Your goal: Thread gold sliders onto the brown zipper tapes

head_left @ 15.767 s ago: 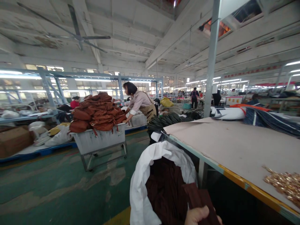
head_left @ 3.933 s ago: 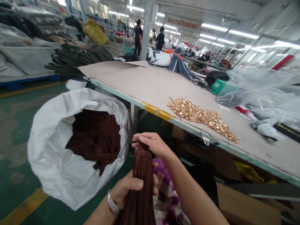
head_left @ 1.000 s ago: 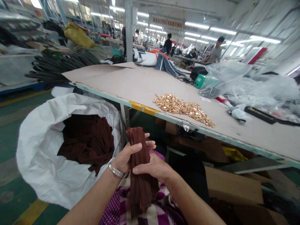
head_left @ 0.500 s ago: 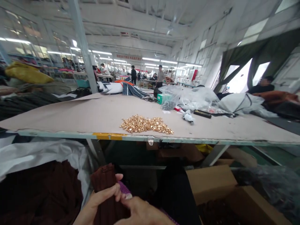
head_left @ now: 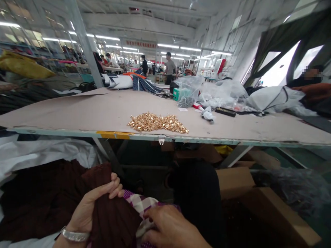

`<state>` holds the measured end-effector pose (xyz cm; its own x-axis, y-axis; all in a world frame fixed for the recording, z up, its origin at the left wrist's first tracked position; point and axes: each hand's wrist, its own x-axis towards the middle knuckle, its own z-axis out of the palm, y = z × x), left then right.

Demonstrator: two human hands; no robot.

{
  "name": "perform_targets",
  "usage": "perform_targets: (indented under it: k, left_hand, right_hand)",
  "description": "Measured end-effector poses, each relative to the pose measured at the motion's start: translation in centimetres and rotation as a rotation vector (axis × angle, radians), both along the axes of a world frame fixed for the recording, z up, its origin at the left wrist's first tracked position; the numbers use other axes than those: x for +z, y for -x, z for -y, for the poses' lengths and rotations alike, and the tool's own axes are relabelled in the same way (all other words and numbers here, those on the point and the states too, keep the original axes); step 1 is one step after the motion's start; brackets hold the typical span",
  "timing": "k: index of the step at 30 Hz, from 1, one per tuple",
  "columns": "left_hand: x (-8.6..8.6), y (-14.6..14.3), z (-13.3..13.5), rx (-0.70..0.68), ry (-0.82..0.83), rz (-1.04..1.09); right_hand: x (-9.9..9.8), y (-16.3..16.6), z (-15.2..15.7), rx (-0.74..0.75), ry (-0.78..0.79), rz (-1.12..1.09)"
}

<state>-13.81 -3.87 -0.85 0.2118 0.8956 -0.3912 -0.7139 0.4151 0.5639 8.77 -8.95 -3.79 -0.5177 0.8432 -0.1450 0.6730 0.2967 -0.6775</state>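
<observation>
**Head view.** In the lower left of the frame, the left hand [head_left: 89, 210] is closed around a bundle of dark brown fabric strips [head_left: 113, 220]. Its fingers wrap over the bundle's upper part and the thumb is hidden behind. The bundle runs down past the bottom edge, lying over a purple checked cloth [head_left: 138, 203] at lower centre. The right hand [head_left: 170, 229] lies on that cloth just beside the bundle, fingers curled towards it; whether it pinches anything cannot be told. More strips of the same brown fill the white sack [head_left: 43, 153] at the left edge. Across the middle of the frame, a worktable [head_left: 77, 113] bears a heap of gold metal fittings [head_left: 157, 123], and a cardboard box [head_left: 258, 193] sits at lower right. Judged from its drape, the bundle is light, soft and limp, with a napped surface that is unlikely to slip. Single strips could nevertheless slide out, so a full-hand hold near the squared-off upper end, pressing the stack flat, looks surest.
</observation>
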Motion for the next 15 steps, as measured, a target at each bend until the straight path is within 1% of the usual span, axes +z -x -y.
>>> perform_targets:
  k: [3, 5, 6, 8, 12, 15]
  left_hand:
    - [0.2, -1.2, -0.4, 0.039, -0.027, 0.040]
    - [0.5, -2.0, -0.8, 0.041, -0.030, 0.036]
    - [0.7, -2.5, -1.0, 0.038, -0.032, 0.027]
    - [1.1, -3.3, -1.5, 0.031, -0.048, 0.011]
    - [1.6, -4.9, -2.6, 0.000, -0.107, 0.006]
    - [1.9, -6.2, -3.8, -0.014, -0.132, -0.006]
  right_hand:
    - [-1.4, -0.2, -0.6, 0.031, -0.021, 0.084]
    - [-1.5, -0.3, -1.5, 0.045, 0.008, 0.123]
    - [-1.2, -0.5, -2.0, 0.038, 0.020, 0.118]
    - [0.1, -1.0, -2.7, -0.054, 0.001, 0.041]
    - [3.8, -3.1, -4.3, -0.349, -0.089, -0.203]
    - [5.9, -5.2, -6.7, -0.474, -0.162, -0.300]
